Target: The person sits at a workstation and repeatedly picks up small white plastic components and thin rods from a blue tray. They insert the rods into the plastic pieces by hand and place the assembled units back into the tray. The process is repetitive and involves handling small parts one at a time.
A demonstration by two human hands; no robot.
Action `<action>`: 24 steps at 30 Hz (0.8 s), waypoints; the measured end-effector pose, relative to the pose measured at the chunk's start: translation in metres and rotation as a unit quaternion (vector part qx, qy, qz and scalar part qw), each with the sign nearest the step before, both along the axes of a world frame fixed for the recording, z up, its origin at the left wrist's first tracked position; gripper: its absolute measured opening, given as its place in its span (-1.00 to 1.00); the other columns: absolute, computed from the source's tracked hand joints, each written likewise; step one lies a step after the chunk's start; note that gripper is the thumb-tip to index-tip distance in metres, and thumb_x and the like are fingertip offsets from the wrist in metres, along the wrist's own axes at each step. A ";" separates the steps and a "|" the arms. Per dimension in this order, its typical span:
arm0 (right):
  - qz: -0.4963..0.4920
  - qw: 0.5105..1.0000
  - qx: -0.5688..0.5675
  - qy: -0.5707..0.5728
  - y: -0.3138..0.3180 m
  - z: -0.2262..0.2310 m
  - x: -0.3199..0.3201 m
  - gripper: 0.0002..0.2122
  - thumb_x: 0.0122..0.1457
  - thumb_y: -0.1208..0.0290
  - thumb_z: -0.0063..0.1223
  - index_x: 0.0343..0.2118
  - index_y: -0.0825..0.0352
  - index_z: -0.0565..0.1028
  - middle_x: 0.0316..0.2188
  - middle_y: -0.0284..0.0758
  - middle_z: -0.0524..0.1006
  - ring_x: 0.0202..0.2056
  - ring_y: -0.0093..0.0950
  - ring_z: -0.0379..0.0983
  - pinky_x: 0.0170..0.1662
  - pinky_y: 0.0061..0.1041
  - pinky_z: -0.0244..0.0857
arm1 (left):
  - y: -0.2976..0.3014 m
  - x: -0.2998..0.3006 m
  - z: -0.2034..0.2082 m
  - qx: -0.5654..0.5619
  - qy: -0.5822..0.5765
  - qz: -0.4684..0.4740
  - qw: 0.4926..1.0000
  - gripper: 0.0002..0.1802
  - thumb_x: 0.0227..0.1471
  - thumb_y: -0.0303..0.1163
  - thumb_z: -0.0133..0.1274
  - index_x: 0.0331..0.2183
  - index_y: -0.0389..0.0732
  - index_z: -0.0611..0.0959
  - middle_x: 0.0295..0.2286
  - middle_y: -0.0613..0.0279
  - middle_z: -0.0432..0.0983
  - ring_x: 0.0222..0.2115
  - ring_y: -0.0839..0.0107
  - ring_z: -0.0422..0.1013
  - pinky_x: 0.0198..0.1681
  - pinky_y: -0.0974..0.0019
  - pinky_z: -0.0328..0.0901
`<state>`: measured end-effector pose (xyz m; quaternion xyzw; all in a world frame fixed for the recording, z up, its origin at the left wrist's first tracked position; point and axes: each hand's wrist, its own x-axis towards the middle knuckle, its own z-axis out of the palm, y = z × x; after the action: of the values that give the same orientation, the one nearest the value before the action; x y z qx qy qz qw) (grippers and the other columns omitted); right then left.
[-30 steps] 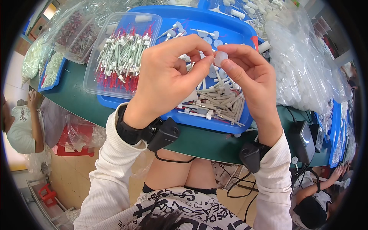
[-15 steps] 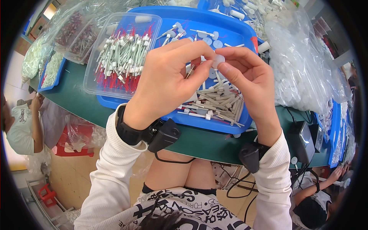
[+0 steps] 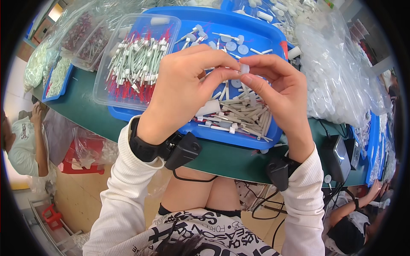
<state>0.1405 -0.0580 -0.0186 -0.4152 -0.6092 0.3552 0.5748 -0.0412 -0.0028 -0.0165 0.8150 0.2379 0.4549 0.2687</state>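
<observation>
Above the blue tray, my left hand and my right hand meet at their fingertips. Between them is a small whitish plastic part with a round head, pinched by thumb and forefinger of each hand; the fingers hide some of it. Under the hands lies a pile of thin pale tubes, some with metal ends. A white cylinder rests beside that pile. Several translucent discs are scattered farther back in the tray.
A clear plastic box of white-capped tubes with red wires overlaps the tray's left side. At right sits a large clear bag of white parts, with a black device nearer. Other people work at both sides.
The round-headed part has turned between my fingertips, from face-on to edge-on. My left fingers have shifted slightly, and the white cylinder beneath shows more fully.
</observation>
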 end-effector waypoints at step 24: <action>-0.025 0.998 0.036 -0.052 0.004 -0.004 0.008 -0.79 0.01 0.59 0.23 -0.24 0.43 0.60 -0.34 -0.32 0.61 -0.27 -0.57 0.51 -0.14 -0.61 0.35 | 0.001 0.000 -0.002 0.134 0.073 0.024 0.988 -0.81 -0.06 -0.69 0.02 -0.34 -0.34 0.64 -0.50 0.11 0.57 -0.53 0.33 0.50 -0.45 0.36 0.36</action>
<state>0.1485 -0.0540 -0.0224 -0.4268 -0.6406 0.2964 0.5653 -0.0411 -0.0019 -0.0188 0.8688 0.2126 0.4285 0.1280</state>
